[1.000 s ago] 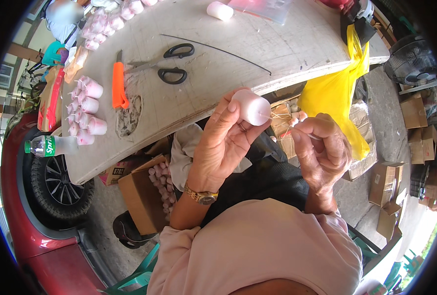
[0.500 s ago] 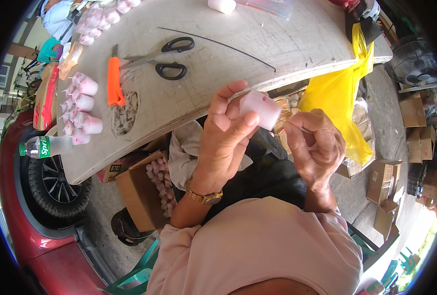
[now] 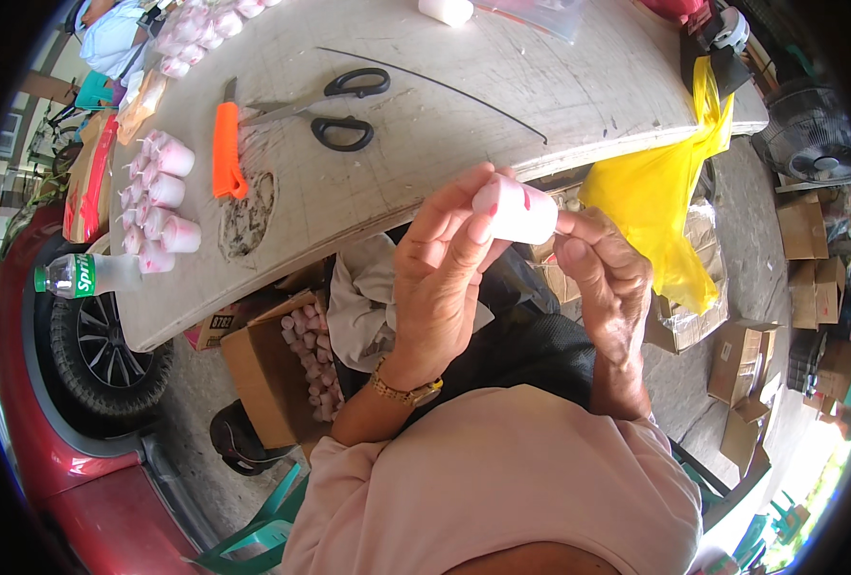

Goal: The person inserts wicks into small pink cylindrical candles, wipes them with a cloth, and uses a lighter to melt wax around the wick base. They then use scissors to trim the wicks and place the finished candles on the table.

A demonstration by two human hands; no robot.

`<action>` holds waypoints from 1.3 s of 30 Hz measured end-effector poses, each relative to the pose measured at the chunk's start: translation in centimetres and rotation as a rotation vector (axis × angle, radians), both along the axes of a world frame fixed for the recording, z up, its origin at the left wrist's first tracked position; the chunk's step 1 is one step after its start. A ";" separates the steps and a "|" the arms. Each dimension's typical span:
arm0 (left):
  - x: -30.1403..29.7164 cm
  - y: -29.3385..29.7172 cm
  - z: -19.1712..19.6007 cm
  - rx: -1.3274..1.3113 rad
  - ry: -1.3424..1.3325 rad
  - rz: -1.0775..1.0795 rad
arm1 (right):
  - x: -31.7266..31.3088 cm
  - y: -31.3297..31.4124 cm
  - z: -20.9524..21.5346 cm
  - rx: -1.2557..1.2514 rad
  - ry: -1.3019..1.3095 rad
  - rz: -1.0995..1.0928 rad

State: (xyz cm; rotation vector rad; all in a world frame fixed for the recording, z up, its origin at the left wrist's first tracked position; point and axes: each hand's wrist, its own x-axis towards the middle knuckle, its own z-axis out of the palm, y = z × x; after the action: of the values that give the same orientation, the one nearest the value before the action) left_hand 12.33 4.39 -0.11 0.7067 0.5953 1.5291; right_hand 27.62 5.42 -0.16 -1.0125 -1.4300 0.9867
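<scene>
My left hand (image 3: 440, 278) grips a small cup-shaped candle (image 3: 523, 212), whitish pink with red marks on its side. The candle is tilted over, held between the thumb and fingers just off the table's near edge. At its right end, the fingertips of my right hand (image 3: 606, 268) are pinched together close against it. What they hold there, perhaps a wick, is too small to make out. Several similar pink candles (image 3: 167, 190) with thin wicks stand grouped at the table's left side.
On the table (image 3: 425, 115) lie black-handled scissors (image 3: 344, 134), an orange cutter (image 3: 225, 153), a thin black rod (image 3: 435, 84) and a bottle (image 3: 85, 275). A yellow bag (image 3: 651, 182) hangs at the right. Below, an open carton (image 3: 263, 383) holds more candles.
My right hand has come up to the candle's right end, where before it was apart from it. My left hand has turned the candle and raised it slightly.
</scene>
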 end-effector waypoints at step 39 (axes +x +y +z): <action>-8.3 0.9 11.5 0.731 0.414 0.449 | 6.2 3.0 -8.7 -0.232 -0.349 0.816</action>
State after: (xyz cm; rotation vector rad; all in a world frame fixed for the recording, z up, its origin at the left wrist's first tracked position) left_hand 4.08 5.29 11.34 1.5535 0.5100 2.0603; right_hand 33.86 8.38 -8.90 -0.7799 -2.1320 1.6442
